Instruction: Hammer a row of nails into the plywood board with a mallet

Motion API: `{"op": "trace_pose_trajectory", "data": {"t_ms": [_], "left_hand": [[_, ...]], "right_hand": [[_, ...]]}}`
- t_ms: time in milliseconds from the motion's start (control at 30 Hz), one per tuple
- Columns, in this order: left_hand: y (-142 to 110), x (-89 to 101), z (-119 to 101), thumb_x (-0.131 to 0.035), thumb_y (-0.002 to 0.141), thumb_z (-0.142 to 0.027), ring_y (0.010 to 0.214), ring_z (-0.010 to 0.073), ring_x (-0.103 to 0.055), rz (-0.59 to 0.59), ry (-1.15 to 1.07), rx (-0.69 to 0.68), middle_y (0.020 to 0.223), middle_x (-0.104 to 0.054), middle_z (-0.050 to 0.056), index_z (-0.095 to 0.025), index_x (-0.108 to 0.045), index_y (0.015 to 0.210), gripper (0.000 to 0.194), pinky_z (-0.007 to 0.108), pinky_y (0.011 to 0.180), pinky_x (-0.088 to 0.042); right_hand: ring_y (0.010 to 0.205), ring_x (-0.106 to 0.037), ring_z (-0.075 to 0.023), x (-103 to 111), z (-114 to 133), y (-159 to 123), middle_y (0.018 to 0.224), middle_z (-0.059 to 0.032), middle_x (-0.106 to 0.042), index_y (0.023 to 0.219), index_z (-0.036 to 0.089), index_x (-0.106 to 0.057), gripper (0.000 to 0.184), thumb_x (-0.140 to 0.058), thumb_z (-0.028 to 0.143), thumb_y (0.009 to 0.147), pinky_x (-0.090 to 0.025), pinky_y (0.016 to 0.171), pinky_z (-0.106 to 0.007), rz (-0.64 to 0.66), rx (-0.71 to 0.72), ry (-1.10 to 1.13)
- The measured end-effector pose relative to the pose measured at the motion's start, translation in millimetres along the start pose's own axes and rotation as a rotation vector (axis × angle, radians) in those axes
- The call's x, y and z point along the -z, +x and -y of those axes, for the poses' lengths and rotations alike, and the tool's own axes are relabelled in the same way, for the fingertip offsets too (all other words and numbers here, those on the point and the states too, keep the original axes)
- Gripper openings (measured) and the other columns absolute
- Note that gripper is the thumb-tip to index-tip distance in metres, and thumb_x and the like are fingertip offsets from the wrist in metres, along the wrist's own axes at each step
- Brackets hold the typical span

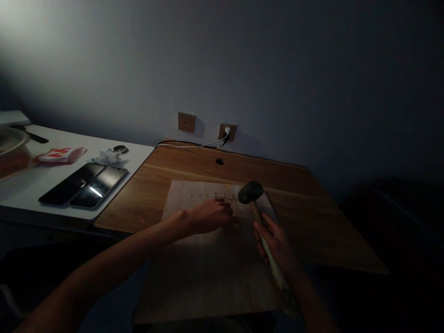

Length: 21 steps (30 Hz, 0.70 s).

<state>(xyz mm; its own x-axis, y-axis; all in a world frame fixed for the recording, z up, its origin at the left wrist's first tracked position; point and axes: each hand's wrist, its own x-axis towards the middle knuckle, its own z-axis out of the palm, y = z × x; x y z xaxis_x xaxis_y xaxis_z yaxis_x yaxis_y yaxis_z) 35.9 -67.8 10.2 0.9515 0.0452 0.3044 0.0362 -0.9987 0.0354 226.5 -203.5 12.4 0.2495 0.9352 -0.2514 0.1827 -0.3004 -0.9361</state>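
My right hand [274, 240] is wrapped round the handle of a mallet [250, 192] with a dark, rounded head. The mallet's head is over the upper right part of a pale wooden board [208, 277]. My left hand [211, 216] is closed over the board, its fingers curled downward; what they hold, if anything, is hidden. Just beyond those fingers several small nails [224, 196] stand up from the board in a row. Small dark dots [200, 194] continue that row to the left; whether they are holes or nail heads I cannot tell.
The board lies on a brown wooden table [312, 217] and overhangs its front edge. On a white table [21, 194] at left are two phones [99, 187], a crumpled wrapper [109, 157], a red-and-white packet [60, 156] and a bowl [14, 150]. A plugged-in cable [194, 146] runs along the wall.
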Motion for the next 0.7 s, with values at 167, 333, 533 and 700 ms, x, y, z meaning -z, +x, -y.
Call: {"op": "trace_pose_trajectory", "data": {"t_ms": [167,333,533,700], "left_hand": [[0,5.5,5,-0.057,0.09,-0.009,0.082,0.0177,-0.064,-0.011,-0.116,0.027,0.081,-0.067,0.004,-0.022,-0.069,0.088,0.018,0.03,0.084,-0.048],[-17,8.5,27,-0.059,0.091,-0.013,0.088,0.0149,-0.066,-0.093,-0.403,0.195,0.099,-0.069,0.006,-0.021,-0.069,0.106,0.02,0.024,0.08,-0.049],[-50,-5.7,71,-0.058,0.084,-0.012,0.074,0.0119,-0.064,-0.267,-0.463,0.561,0.085,-0.071,0.003,-0.016,-0.071,0.094,0.016,0.021,0.069,-0.048],[-55,-14.0,76,-0.058,0.085,-0.016,0.075,0.0121,-0.065,-0.259,-0.47,0.619,0.086,-0.072,0.001,-0.017,-0.071,0.096,0.017,0.021,0.07,-0.048]], "right_hand": [[0.034,-0.042,-0.0063,-2,-2,1,0.061,0.0081,-0.048,0.089,0.023,-0.051,0.035,-0.06,0.056,0.083,-0.031,0.029,-0.019,-0.004,-0.004,0.035],[0.034,-0.042,-0.0064,-4,-1,2,0.061,0.0083,-0.048,0.091,0.023,-0.051,0.035,-0.06,0.056,0.083,-0.032,0.029,-0.019,0.013,0.007,0.036],[0.035,-0.042,-0.0067,-9,7,-1,0.061,0.0075,-0.05,0.09,0.023,-0.052,0.032,-0.059,0.054,0.083,-0.032,0.03,-0.019,0.012,-0.009,0.03],[0.036,-0.042,-0.007,-16,11,0,0.061,0.0077,-0.049,0.092,0.023,-0.052,0.032,-0.058,0.053,0.084,-0.033,0.03,-0.019,0.037,-0.025,0.008]]}}
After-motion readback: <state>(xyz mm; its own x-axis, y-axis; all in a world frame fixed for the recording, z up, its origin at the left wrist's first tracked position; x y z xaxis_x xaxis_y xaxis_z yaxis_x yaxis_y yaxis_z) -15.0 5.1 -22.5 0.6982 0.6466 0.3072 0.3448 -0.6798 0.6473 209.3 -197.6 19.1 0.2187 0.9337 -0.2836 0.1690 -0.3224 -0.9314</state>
